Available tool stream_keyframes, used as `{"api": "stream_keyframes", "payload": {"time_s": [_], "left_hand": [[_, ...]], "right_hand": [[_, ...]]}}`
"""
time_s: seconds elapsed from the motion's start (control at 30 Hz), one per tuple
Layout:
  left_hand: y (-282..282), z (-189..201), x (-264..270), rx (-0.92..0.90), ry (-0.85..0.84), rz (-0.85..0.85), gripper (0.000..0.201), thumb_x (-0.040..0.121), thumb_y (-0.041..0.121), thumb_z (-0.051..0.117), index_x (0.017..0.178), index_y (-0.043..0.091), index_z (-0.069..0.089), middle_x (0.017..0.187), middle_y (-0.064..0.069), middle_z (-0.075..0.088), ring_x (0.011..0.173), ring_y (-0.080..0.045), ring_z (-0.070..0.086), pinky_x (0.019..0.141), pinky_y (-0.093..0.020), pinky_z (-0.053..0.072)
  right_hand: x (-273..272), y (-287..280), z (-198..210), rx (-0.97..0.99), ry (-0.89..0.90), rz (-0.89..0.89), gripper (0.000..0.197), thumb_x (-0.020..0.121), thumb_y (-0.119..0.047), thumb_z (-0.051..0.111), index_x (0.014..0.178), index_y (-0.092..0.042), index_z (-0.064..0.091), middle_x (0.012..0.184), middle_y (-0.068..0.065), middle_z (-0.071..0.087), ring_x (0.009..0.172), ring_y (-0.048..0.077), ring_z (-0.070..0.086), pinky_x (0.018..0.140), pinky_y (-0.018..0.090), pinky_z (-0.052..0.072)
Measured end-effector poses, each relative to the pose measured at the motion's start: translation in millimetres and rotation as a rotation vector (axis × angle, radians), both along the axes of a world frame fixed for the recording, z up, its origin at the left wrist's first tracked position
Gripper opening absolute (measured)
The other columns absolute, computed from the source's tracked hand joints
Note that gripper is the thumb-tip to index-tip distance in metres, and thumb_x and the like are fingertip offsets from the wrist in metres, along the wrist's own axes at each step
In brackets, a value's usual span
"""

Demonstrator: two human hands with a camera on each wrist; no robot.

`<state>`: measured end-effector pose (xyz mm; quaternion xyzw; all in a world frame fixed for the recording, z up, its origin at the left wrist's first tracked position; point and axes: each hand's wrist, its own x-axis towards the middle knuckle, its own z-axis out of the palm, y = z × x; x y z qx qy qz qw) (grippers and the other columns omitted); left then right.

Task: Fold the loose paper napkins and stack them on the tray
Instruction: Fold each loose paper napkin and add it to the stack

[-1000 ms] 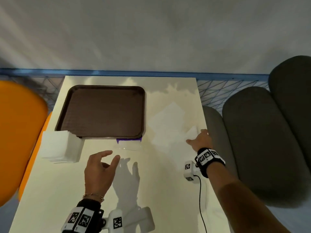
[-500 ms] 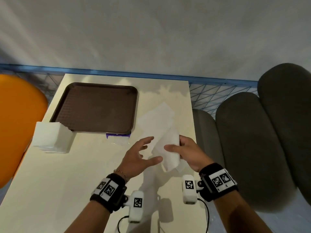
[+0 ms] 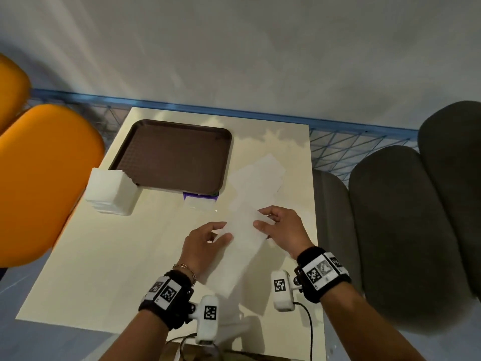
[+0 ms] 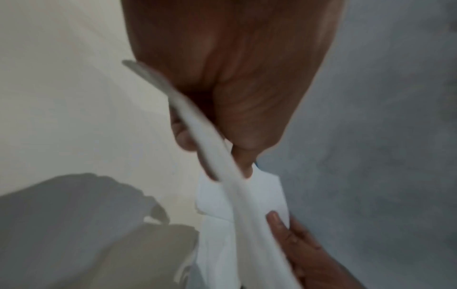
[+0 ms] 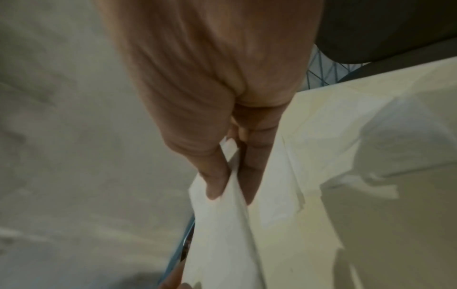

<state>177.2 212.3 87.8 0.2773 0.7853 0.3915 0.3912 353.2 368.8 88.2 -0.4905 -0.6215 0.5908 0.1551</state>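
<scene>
Two hands on one white napkin [image 3: 240,230], held off the cream table [image 3: 104,256] between them. Left hand [image 3: 201,243] at the napkin's left edge, thumb and fingers closed on the paper; seen from the left wrist as a pinch with the sheet [image 4: 222,166] running edge-on between thumb and fingertips [image 4: 183,136]. Right hand [image 3: 283,230] at the opposite edge, thumb on top and fingers beneath, likewise pinching; confirmed in the right wrist view, thumb tip pressed into the paper [image 5: 222,224] against the fingers [image 5: 252,166]. Napkin stretched long and narrow, slanting from beyond the right hand down toward the left wrist. More loose napkins [image 3: 257,175] spread flat on the table just beyond the right hand, overlapping one another. Brown tray [image 3: 171,155] farther out, ahead of the left hand, well apart from both hands, nothing stacked on it. White napkin pile [image 3: 112,191] off to the left of the left hand, touching the tray's near left corner. Small purple-edged packet [image 3: 200,200] tucked under the tray's near edge, ahead of the left hand. Orange chair [image 3: 44,183] far left, grey cushions [image 3: 403,230] past the right hand.
</scene>
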Motion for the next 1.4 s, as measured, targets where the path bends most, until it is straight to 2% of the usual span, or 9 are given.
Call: {"api": "stream_keyframes", "payload": {"time_s": [0.23, 0.33, 0.43, 0.63, 0.83, 1.03, 1.13, 1.27, 1.4], "left_hand": [[-30.0, -19.3, -4.5, -0.034, 0.116, 0.231, 0.005, 0.084, 0.031, 0.083, 0.084, 0.036, 0.083, 0.079, 0.019, 0.077, 0.078, 0.013, 0.065, 0.067, 0.002, 0.039], [-37.3, -29.7, -12.1, -0.083, 0.117, 0.21, 0.006, 0.085, 0.033, 0.083, 0.081, 0.037, 0.079, 0.093, 0.022, 0.075, 0.08, 0.01, 0.066, 0.069, -0.003, 0.041], [-43.5, -39.7, -17.2, -0.015, 0.111, 0.166, 0.008, 0.089, 0.031, 0.081, 0.087, 0.036, 0.075, 0.116, 0.023, 0.067, 0.105, 0.002, 0.065, 0.089, -0.022, 0.048], [-44.6, -24.9, -25.8, 0.089, -0.116, 0.195, 0.004, 0.095, 0.021, 0.074, 0.092, 0.024, 0.073, 0.089, 0.008, 0.075, 0.087, -0.01, 0.068, 0.081, -0.025, 0.051], [-46.1, 12.1, -28.2, 0.271, -0.316, 0.136, 0.039, 0.093, 0.01, 0.077, 0.126, 0.028, 0.069, 0.083, -0.011, 0.07, 0.082, -0.013, 0.067, 0.083, -0.027, 0.055], [-41.3, 43.8, -27.2, 0.354, -0.286, 0.195, 0.024, 0.091, 0.007, 0.078, 0.105, 0.027, 0.083, 0.095, 0.001, 0.08, 0.083, -0.012, 0.069, 0.077, -0.029, 0.059], [-40.2, 52.5, -30.6, 0.377, -0.272, 0.287, 0.022, 0.09, 0.005, 0.079, 0.103, 0.022, 0.082, 0.102, 0.002, 0.081, 0.089, -0.01, 0.073, 0.079, -0.027, 0.061], [-44.7, 56.9, -36.6, 0.365, -0.188, 0.242, 0.026, 0.084, 0.006, 0.085, 0.104, 0.022, 0.083, 0.098, 0.002, 0.082, 0.089, -0.012, 0.075, 0.085, -0.03, 0.063], [-48.9, 63.6, -40.9, 0.313, 0.024, 0.095, 0.035, 0.076, 0.014, 0.092, 0.106, 0.03, 0.083, 0.091, 0.008, 0.08, 0.083, -0.014, 0.075, 0.081, -0.023, 0.062]], "right_hand": [[-22.0, -28.8, -16.9, 0.095, 0.006, -0.007, 0.017, 0.086, -0.028, 0.089, 0.085, -0.044, 0.084, 0.094, -0.018, 0.081, 0.087, 0.011, 0.074, 0.09, 0.045, 0.063], [-25.7, -32.1, -18.9, 0.135, -0.038, 0.038, 0.013, 0.085, -0.031, 0.089, 0.089, -0.042, 0.085, 0.125, -0.018, 0.075, 0.103, 0.004, 0.07, 0.1, 0.03, 0.055], [-27.6, -33.2, -18.0, 0.158, -0.081, 0.119, 0.011, 0.086, -0.032, 0.088, 0.089, -0.041, 0.084, 0.142, -0.022, 0.06, 0.128, -0.001, 0.055, 0.11, 0.024, 0.041], [-38.5, -28.9, 1.3, -0.007, 0.052, 0.122, 0.003, 0.091, -0.025, 0.083, 0.09, -0.026, 0.08, 0.095, -0.008, 0.08, 0.09, 0.012, 0.072, 0.086, 0.03, 0.055], [-50.7, -20.7, 22.4, -0.154, 0.135, -0.055, 0.011, 0.09, -0.03, 0.085, 0.099, -0.024, 0.082, 0.106, 0.004, 0.081, 0.102, 0.031, 0.076, 0.08, 0.044, 0.062], [-50.3, -26.5, 49.7, -0.385, 0.238, -0.063, 0.061, 0.087, -0.049, 0.082, 0.139, -0.027, 0.061, 0.113, 0.008, 0.079, 0.091, 0.024, 0.077, 0.078, 0.04, 0.062], [-39.9, -36.2, 67.5, -0.31, 0.296, 0.129, 0.072, 0.085, -0.036, 0.086, 0.146, -0.045, 0.048, 0.104, 0.008, 0.081, 0.095, 0.024, 0.078, 0.09, 0.041, 0.062], [-34.6, -46.3, 75.3, -0.136, 0.232, 0.29, 0.065, 0.078, -0.006, 0.092, 0.135, -0.03, 0.07, 0.112, 0.001, 0.081, 0.106, 0.025, 0.077, 0.092, 0.033, 0.063], [-38.9, -48.6, 75.0, 0.104, 0.083, 0.313, 0.048, 0.076, -0.012, 0.095, 0.119, -0.03, 0.079, 0.107, -0.006, 0.08, 0.093, 0.013, 0.077, 0.084, 0.029, 0.063]]}}
